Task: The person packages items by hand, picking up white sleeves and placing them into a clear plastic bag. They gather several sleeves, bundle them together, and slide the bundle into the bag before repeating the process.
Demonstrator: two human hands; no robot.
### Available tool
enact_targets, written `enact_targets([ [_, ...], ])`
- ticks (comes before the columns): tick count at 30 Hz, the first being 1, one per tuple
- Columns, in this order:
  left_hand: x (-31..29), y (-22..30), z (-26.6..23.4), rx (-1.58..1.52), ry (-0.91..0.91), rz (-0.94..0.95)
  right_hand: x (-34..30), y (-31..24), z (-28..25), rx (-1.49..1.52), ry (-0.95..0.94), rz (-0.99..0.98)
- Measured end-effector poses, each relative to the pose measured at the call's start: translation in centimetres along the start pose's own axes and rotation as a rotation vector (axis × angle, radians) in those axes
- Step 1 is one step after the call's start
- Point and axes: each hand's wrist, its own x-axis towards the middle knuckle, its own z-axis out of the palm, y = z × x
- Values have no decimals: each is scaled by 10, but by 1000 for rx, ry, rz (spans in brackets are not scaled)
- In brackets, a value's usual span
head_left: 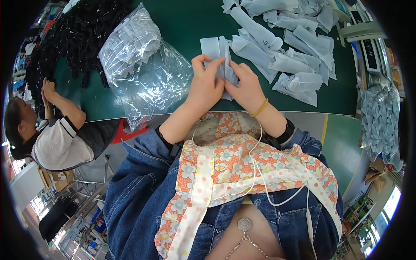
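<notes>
Over the front part of the green table, my left hand (205, 82) and my right hand (247, 86) meet on a pale, translucent plastic pouch (211, 47). The fingers of both hands are closed on it, with the thumbs close together. The pouch stands roughly upright and looks creased or folded near its middle; its lower part is mostly covered by my hands. Just right of my right hand lies a loose pile of similar frosted pouches (253, 37), some rolled, some with small dark print. To the left, a large clear plastic bag (147, 93) holds many folded pale pieces.
A heap of black, glossy cord-like items (86, 32) covers the table's (182, 17) far left. A co-worker (60, 138) sits at the left edge, hands by that heap. Another filled clear bag (380, 121) hangs at the right, below a grey device (370, 54).
</notes>
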Motion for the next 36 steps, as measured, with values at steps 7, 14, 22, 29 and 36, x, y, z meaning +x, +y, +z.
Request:
enact_targets([
  [7,1,-6,9,-388,165,-402,1,3,-2,-8,-57,-16],
  [14,-2,4,3,-112,37,-132,-3,-4,-8,136,-187,17],
  [22,-1,2,4,64,-53,58,16,12,-47,-641,215,-188],
  [29,-2,3,1,84,-59,25,21,22,-34,-636,60,-203],
  [36,4,3,-10,156,-137,56,20,0,-27,-121,-130,-40],
])
